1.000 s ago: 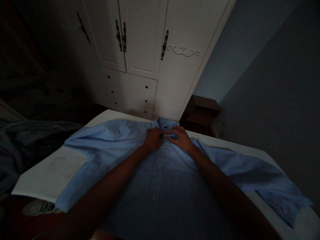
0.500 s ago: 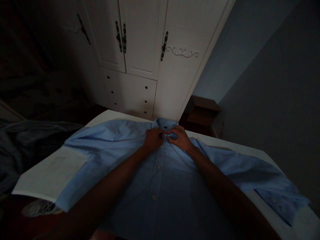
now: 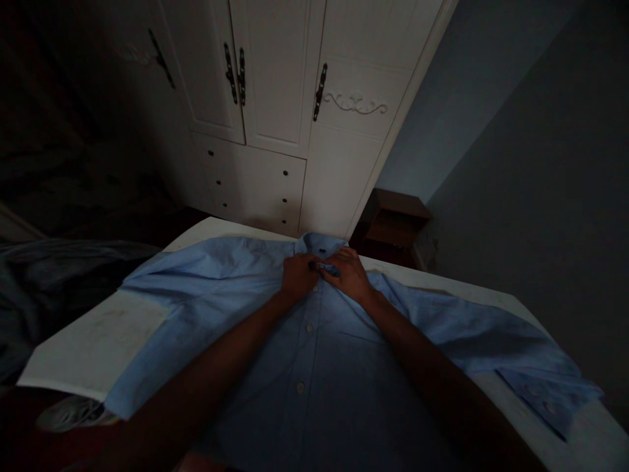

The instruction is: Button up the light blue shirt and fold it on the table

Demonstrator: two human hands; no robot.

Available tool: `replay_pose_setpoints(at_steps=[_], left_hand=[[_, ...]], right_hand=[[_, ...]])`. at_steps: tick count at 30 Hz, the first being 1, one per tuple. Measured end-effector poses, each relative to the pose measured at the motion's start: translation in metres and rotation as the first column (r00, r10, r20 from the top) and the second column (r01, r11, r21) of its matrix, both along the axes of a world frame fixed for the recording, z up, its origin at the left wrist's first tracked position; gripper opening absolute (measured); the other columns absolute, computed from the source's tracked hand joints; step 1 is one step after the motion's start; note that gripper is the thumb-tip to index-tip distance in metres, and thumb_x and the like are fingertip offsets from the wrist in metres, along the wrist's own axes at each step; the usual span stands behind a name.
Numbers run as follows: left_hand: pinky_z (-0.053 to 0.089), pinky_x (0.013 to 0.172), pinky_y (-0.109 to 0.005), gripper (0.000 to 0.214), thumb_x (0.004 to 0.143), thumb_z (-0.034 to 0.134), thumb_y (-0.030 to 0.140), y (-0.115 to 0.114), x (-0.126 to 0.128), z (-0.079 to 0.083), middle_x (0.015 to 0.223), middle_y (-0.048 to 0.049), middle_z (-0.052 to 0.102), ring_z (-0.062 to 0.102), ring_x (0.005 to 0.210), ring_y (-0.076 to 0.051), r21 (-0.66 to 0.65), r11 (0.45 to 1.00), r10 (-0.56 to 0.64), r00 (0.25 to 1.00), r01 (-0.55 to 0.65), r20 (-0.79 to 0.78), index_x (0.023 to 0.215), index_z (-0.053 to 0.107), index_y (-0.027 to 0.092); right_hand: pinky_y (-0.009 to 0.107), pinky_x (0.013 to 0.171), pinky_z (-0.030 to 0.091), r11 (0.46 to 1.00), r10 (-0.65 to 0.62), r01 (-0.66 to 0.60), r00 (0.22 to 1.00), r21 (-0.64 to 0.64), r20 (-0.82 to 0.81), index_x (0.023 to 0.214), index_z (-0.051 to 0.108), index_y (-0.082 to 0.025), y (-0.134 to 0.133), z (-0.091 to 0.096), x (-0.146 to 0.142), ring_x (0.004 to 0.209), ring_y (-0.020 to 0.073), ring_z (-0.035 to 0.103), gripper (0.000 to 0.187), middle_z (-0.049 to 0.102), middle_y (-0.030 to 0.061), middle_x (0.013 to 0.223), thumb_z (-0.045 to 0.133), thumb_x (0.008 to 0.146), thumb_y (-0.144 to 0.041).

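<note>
A light blue button-up shirt (image 3: 275, 354) lies front side up, its sleeves spread to both sides. At its collar (image 3: 314, 242), both hands meet over the front opening. My left hand (image 3: 299, 275) is closed, pinching the shirt's edge just below the collar. Close beside it, my right hand (image 3: 348, 272) pinches the cloth from the other side, fingers bent. The small piece between the fingertips is partly hidden; I cannot tell whether a button is in them. Below the hands, several pale buttons (image 3: 309, 328) run down the front.
The shirt rests on a white tabletop (image 3: 93, 341). Behind stands a white wardrobe (image 3: 344, 157) with dark handles. A brown open cabinet (image 3: 400, 216) sits by the wall. Dark cloth (image 3: 59, 275) lies at the left, and a shoe (image 3: 69, 413) is on the floor.
Both hands stay at the collar; the right fingers have shifted slightly and lie lower over the cloth. The whole view has moved a little.
</note>
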State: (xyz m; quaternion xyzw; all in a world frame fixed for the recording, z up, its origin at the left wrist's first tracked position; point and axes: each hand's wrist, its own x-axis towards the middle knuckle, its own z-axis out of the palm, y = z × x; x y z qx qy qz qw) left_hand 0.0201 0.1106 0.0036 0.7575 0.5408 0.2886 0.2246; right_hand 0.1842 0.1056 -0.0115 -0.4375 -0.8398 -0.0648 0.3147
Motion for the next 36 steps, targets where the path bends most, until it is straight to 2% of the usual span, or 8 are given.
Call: replay_pose_setpoints(at_steps=[9,15,20,24,31,36], left_hand=[[0.049,0.095,-0.037,0.028,0.078,0.057,0.010,0.003,-0.003,-0.004,0.099,-0.0054,0.076,0.068,0.098,-0.022,0.041,0.999,-0.014,1.000,0.015,-0.008,0.096,0.076,0.021],[0.051,0.089,-0.033,0.024,0.077,0.059,0.013,0.006,-0.007,-0.006,0.094,-0.0058,0.076,0.069,0.091,-0.021,0.029,0.998,-0.055,0.998,0.055,-0.009,0.093,0.075,0.019],[0.049,0.093,-0.033,0.025,0.080,0.055,0.013,0.004,-0.007,-0.001,0.102,-0.0055,0.074,0.067,0.098,-0.021,0.055,0.995,-0.077,0.992,0.083,-0.100,0.097,0.073,0.020],[0.048,0.095,-0.033,0.022,0.083,0.054,0.016,0.004,-0.012,0.001,0.103,-0.0067,0.073,0.066,0.101,-0.021,0.088,0.984,-0.144,0.979,0.158,-0.145,0.097,0.070,0.020],[0.048,0.094,-0.032,0.018,0.080,0.056,0.014,0.009,-0.020,-0.003,0.098,-0.0052,0.072,0.065,0.099,-0.020,0.122,0.965,-0.229,0.973,0.232,-0.036,0.091,0.070,0.019],[0.048,0.094,-0.030,0.016,0.079,0.059,0.011,0.007,-0.025,0.004,0.096,-0.0047,0.071,0.064,0.096,-0.019,0.141,0.952,-0.277,0.960,0.271,0.027,0.089,0.069,0.018]], right_hand=[[0.047,0.097,0.037,0.996,0.028,-0.030,0.999,-0.089,-0.021,0.086,0.070,-0.022,0.003,-0.001,0.001,0.085,0.0235,0.064,0.006,0.072,0.0040,0.082,0.068,0.082,-0.026],[0.044,0.094,0.038,0.992,0.103,-0.102,0.995,-0.076,0.010,0.090,0.068,-0.022,0.002,0.002,0.004,0.085,0.0227,0.063,0.007,0.072,0.0048,0.084,0.067,0.083,-0.024],[0.042,0.088,0.041,0.996,0.081,-0.077,0.994,-0.049,0.076,0.087,0.068,-0.021,0.001,0.002,0.003,0.083,0.0240,0.060,0.005,0.069,0.0056,0.079,0.066,0.082,-0.022],[0.042,0.086,0.042,0.996,0.087,-0.083,0.991,-0.042,0.097,0.085,0.068,-0.020,0.000,0.002,0.001,0.083,0.0250,0.058,0.005,0.067,0.0068,0.078,0.064,0.082,-0.022],[0.041,0.085,0.044,0.988,0.152,-0.151,0.988,-0.035,0.034,0.088,0.066,-0.020,0.002,0.000,0.004,0.083,0.0230,0.059,0.005,0.067,0.0057,0.080,0.064,0.085,-0.023],[0.041,0.083,0.045,0.979,0.202,-0.202,0.979,0.003,-0.004,0.091,0.065,-0.018,0.001,0.000,0.006,0.083,0.0229,0.060,0.012,0.068,0.0076,0.083,0.059,0.091,-0.029]])
